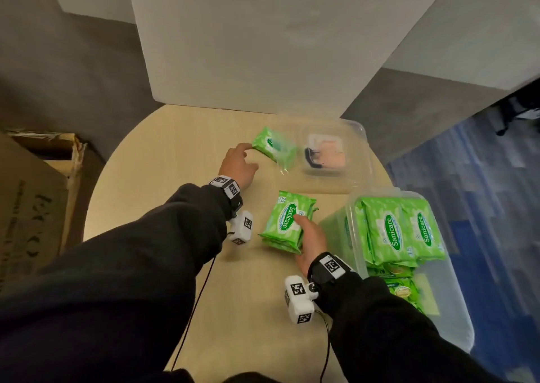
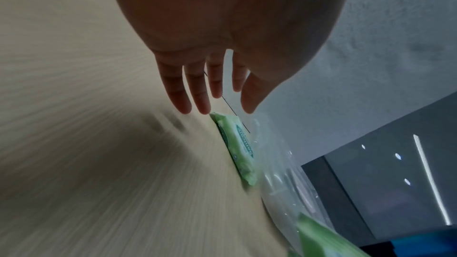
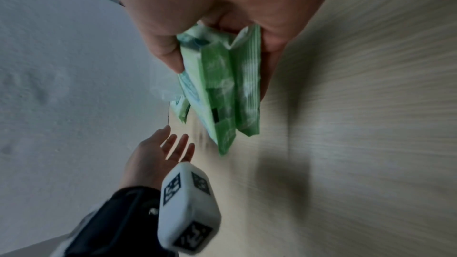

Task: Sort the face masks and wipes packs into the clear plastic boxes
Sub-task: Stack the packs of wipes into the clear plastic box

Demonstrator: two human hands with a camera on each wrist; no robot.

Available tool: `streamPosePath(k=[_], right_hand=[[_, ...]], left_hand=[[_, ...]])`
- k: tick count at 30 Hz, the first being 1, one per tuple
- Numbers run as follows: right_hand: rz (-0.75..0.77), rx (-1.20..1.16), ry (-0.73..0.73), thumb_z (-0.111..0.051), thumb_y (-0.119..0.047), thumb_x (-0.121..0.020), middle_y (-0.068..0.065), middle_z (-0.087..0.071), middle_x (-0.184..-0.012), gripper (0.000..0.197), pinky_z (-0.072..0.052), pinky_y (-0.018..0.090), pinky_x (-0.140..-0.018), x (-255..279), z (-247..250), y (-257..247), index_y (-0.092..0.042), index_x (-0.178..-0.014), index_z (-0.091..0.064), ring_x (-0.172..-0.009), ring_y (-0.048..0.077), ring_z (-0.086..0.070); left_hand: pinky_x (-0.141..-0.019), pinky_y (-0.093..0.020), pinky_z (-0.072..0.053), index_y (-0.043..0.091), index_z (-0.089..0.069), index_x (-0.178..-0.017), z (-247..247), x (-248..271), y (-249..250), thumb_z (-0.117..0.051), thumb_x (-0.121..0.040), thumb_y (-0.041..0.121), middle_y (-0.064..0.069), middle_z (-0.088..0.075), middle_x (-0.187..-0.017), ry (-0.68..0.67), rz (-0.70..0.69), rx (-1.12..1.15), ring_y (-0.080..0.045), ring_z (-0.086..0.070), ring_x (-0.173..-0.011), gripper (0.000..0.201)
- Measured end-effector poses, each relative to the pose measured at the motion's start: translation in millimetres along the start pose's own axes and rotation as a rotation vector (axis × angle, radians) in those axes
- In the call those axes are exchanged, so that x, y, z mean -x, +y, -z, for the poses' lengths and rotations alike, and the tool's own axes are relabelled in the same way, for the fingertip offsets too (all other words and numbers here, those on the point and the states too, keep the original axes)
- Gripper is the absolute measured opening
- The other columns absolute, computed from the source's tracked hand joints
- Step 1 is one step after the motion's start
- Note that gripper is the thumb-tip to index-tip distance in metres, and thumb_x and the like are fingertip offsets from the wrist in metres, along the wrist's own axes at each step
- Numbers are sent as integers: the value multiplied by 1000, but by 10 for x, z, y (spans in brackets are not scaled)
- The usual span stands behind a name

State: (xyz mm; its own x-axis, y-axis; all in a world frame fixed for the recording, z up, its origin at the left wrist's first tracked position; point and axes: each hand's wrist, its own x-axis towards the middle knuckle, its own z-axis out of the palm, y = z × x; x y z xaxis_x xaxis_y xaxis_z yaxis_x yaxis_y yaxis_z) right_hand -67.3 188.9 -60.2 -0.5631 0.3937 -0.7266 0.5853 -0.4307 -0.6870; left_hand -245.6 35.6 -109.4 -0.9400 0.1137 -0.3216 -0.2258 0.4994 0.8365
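Observation:
A single green wipes pack (image 1: pixel 274 148) (image 2: pixel 238 148) lies on the round table against the left side of the far clear box (image 1: pixel 361 137), which holds face masks (image 1: pixel 323 154). My left hand (image 1: pixel 248 156) (image 2: pixel 215 105) reaches to it with straight, spread fingers, fingertips at the pack's near corner. My right hand (image 1: pixel 304 227) (image 3: pixel 220 62) grips a small stack of green wipes packs (image 1: pixel 287 223) (image 3: pixel 222 89), thumb on top, just above the table. The near clear box (image 1: pixel 455 295) at the right holds several wipes packs (image 1: pixel 400 230).
The light wooden table (image 1: pixel 163 178) has bare surface at the left and front. A cardboard box (image 1: pixel 35 195) stands on the floor at the left. A white pillar (image 1: pixel 263 40) rises behind the table. Blue carpet (image 1: pixel 482 178) lies to the right.

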Motion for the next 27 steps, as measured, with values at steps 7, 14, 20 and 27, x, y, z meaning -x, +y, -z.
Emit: streamPosePath(k=[7, 14, 20, 27], right_hand=[[-7, 77, 27, -67, -17, -94, 5, -79, -99, 19, -57, 35, -77, -201, 75, 122, -17, -113, -70, -94, 25, -74], [-16, 108, 47, -68, -18, -92, 4, -79, -102, 21, -59, 38, -86, -276, 135, 294, -17, -113, -72, -98, 25, -74], [-16, 100, 53, -69, -20, -92, 4, -78, -104, 22, -57, 34, -80, -272, 115, 317, -16, -114, -72, -98, 23, -74], [-7, 125, 51, -70, -19, -89, 5, -78, -101, 20, -59, 43, -91, -189, 43, 361, -16, -109, -72, -97, 25, -74]], left_hand=[[-114, -28, -32, 27, -43, -156, -220, -560, 24, -47, -92, -2, -11, -21, -167, -124, -86, -186, -29, -37, -148, 69], [-110, -39, -42, 17, -54, -147, -271, -661, 80, -48, -93, 1, -11, -31, -162, -231, -155, -529, -34, -51, -136, 57], [-75, -39, -49, 14, -61, -130, -128, -369, 122, -55, -94, 10, -10, -48, -131, -192, -189, -892, -35, -64, -95, 36], [-68, -40, -46, 6, -58, -121, -40, -98, -87, -62, -92, 12, -10, -43, -127, -183, -232, -1028, -29, -51, -96, 30]])
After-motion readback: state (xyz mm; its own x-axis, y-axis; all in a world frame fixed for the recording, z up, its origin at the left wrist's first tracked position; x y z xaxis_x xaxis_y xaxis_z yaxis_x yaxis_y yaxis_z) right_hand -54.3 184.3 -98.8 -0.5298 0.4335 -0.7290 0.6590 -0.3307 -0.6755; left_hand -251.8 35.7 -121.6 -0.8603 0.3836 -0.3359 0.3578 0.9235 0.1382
